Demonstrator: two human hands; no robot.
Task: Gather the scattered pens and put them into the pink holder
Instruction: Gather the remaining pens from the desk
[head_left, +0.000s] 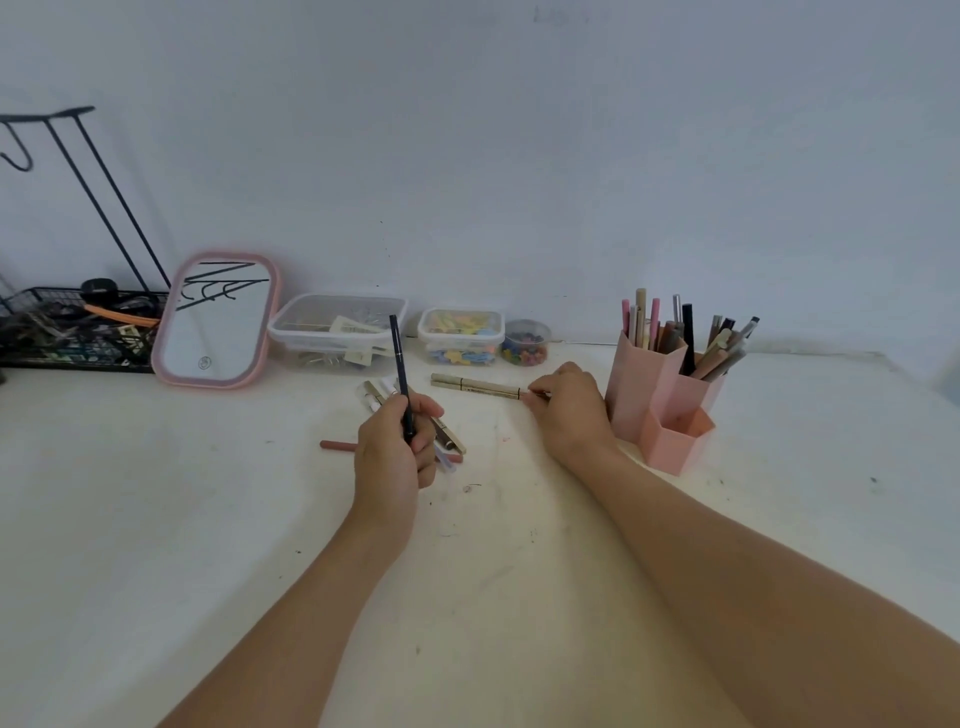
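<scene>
My left hand (397, 447) grips a black pen (401, 371) that stands nearly upright above the table. Under and behind that hand lies a small pile of pens (379, 395), and a reddish-brown pen (337, 445) sticks out to its left. My right hand (569, 408) pinches the right end of two beige pens (475, 386) lying side by side on the table. The pink holder (662, 400), made of hexagonal tubes, stands just right of my right hand; its two tall tubes hold several pens, and the low front tube looks empty.
Along the wall stand a pink-framed mirror (218, 322), two clear lidded boxes (337, 332) (461, 336) and a small jar of coloured bits (525, 344). A black wire basket (78, 332) with a black rack sits at far left. The white table (156, 519) extends toward me.
</scene>
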